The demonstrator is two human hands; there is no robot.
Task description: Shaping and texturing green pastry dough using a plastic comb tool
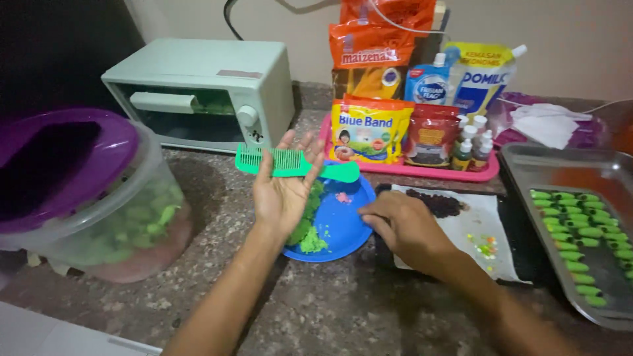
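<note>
- My right hand (403,225) lies nearest, knuckles up on the counter (316,310), fingertips together at the right rim of the blue plate (343,221); whether they pinch anything I cannot tell.
- My left hand (285,188) is lifted above the plate, palm up and fingers spread, with a green comb (290,163) lying flat across the fingers, teeth pointing away. Nothing grips it; it rests there, held level so the toothed face stays up.
- Under that hand the plate carries lumps of green dough (311,234), kept close so both hands can reach it.
- Right of the plate, a white paper (484,227) holds a dark heap and some coloured sprinkles (486,248).
- Further right, a metal tray (560,165) holds rows of green ridged pieces (583,244), set apart from one another.
- On the left stands a clear tub (125,224) with green pieces inside, its purple lid (62,165) tilted on top.
- Farther back sits a pale green oven (204,92).
- Beside it, far right, a pink tray (409,170) gathers packets and small bottles against the wall.
</note>
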